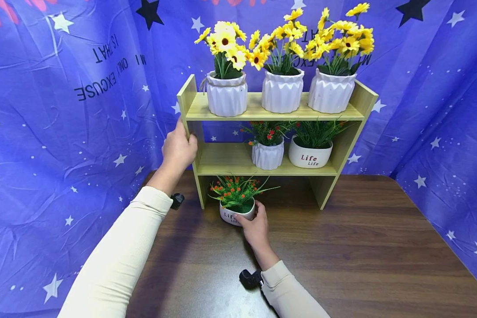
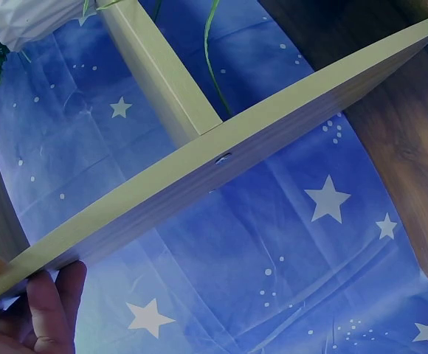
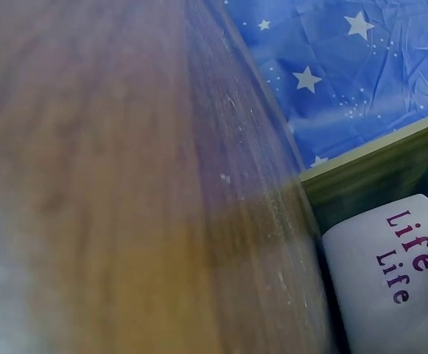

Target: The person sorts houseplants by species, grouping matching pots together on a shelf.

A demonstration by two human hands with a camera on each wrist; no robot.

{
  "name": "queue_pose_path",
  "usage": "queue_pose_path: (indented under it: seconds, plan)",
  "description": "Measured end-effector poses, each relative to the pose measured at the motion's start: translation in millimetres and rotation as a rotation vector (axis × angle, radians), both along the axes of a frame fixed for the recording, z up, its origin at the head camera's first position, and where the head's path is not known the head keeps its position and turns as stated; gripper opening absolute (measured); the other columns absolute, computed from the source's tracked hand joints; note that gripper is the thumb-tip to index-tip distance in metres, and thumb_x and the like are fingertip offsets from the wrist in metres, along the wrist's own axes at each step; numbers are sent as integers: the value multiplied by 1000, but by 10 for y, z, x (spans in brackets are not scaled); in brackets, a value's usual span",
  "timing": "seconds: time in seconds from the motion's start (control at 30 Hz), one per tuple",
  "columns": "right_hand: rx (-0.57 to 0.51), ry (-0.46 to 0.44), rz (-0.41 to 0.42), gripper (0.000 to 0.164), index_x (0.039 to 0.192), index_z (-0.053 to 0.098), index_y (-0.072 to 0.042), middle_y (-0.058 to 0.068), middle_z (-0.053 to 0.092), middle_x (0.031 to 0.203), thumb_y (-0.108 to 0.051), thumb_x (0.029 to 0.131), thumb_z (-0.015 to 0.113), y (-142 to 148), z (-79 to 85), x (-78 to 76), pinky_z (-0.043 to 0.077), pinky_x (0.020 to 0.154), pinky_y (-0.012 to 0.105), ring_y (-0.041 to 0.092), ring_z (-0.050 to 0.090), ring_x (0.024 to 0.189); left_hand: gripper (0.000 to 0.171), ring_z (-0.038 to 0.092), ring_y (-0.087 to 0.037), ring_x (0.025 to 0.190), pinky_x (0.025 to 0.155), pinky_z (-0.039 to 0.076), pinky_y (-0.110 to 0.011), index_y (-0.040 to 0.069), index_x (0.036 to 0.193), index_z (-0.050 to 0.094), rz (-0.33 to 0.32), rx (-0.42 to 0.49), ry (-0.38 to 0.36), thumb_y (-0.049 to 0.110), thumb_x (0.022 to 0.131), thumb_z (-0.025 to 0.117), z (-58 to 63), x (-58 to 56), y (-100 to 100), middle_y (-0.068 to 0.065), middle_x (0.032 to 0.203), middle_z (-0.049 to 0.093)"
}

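Note:
My left hand (image 1: 179,148) grips the left side panel of a light wooden shelf (image 1: 238,165); the left wrist view shows its fingers (image 2: 48,310) around the panel's edge. Low in front of the shelf, my right hand (image 1: 256,227) holds a white oval pot (image 1: 227,215) marked "Life" by its right side, thumb on the front. Orange-red flowers and grass blades (image 1: 234,190) rise from this pot. In the right wrist view the lettered pot (image 3: 376,265) is near the right edge, with only a bit of the thumb beside it. Whether the pot touches the table cannot be told.
Three white pots of yellow flowers (image 1: 282,95) stand on the top shelf. The middle shelf carries a ribbed white pot (image 1: 267,155) and another "Life" pot (image 1: 311,152). Below lies a brown wooden table (image 1: 342,251). A blue starry curtain (image 1: 55,176) hangs behind and at the sides.

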State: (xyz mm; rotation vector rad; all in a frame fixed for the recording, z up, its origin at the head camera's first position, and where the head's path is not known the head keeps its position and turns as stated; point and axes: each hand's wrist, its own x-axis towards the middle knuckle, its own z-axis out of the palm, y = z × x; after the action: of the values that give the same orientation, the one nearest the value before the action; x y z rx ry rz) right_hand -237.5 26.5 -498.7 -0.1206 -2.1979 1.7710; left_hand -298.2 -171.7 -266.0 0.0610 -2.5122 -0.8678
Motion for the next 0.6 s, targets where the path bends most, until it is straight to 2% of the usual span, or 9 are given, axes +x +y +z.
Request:
queue_pose_path:
  seconds: [0.17, 0.4, 0.6]
  plan:
    - [-6, 5, -16, 68, 131, 53, 1, 17, 63, 117, -11, 73, 86, 43, 20, 66, 47, 88, 44, 31, 59, 107, 52, 60, -49, 110, 84, 45, -62, 15, 147, 39, -2, 4, 2, 20, 96, 50, -8, 4, 4, -26, 124, 62]
    - [-39, 68, 37, 67, 133, 52, 2, 19, 62, 124, -8, 75, 85, 142, 119, 167, 51, 90, 46, 32, 59, 112, 53, 60, -49, 110, 84, 45, -62, 15, 148, 38, -3, -1, 5, 20, 96, 50, 7, 4, 11, -27, 124, 62]
    - [-78, 69, 68, 69, 135, 51, 2, 20, 59, 129, -6, 76, 84, 214, 238, 261, 50, 93, 48, 33, 58, 117, 53, 60, -49, 110, 85, 44, -62, 15, 148, 38, 4, -5, -4, 20, 96, 50, 1, -8, -3, -27, 124, 62]
